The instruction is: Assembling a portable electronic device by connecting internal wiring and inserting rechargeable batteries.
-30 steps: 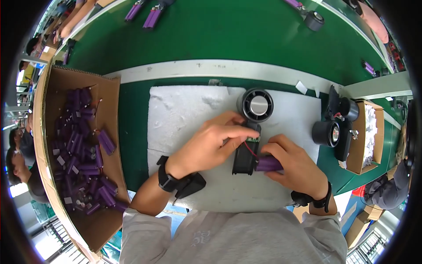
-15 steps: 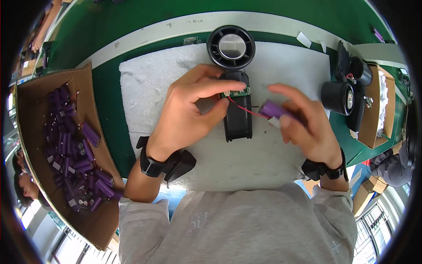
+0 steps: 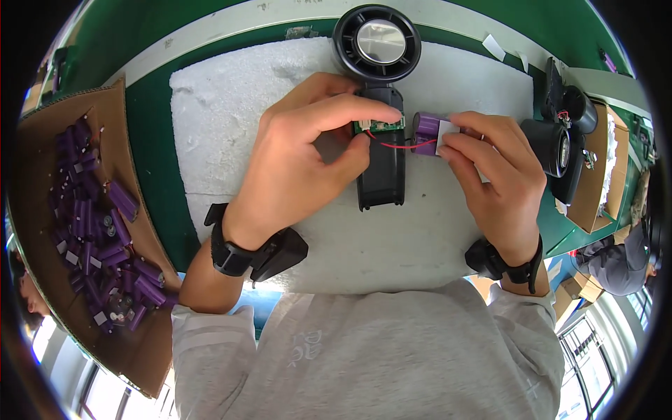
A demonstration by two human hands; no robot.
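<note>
A black handheld fan lies on the white foam pad, its round head [image 3: 381, 40] at the far side and its handle housing [image 3: 382, 178] toward me. My left hand [image 3: 290, 154] pinches a small green circuit board [image 3: 389, 127] between thumb and fingers over the upper handle. In my right hand [image 3: 505, 171] is a purple battery pack [image 3: 425, 124] with a white label, held by its right end just beside the handle. Red wire [image 3: 404, 146] runs from the board's left connector to the pack. My left fingers partly cover the board.
On the left stands an open cardboard box [image 3: 108, 143] with many purple battery packs [image 3: 89, 224]. The foam pad [image 3: 231, 119] lies on a green table. More black fan parts [image 3: 547, 143] sit at the right by another cardboard box [image 3: 598, 203]. White paper scraps [image 3: 493, 47] lie behind.
My right hand has brought the battery pack upward and turned it, so its labelled face shows beside the handle. The left hand keeps its pinch on the board. The whole view has shifted slightly.
</note>
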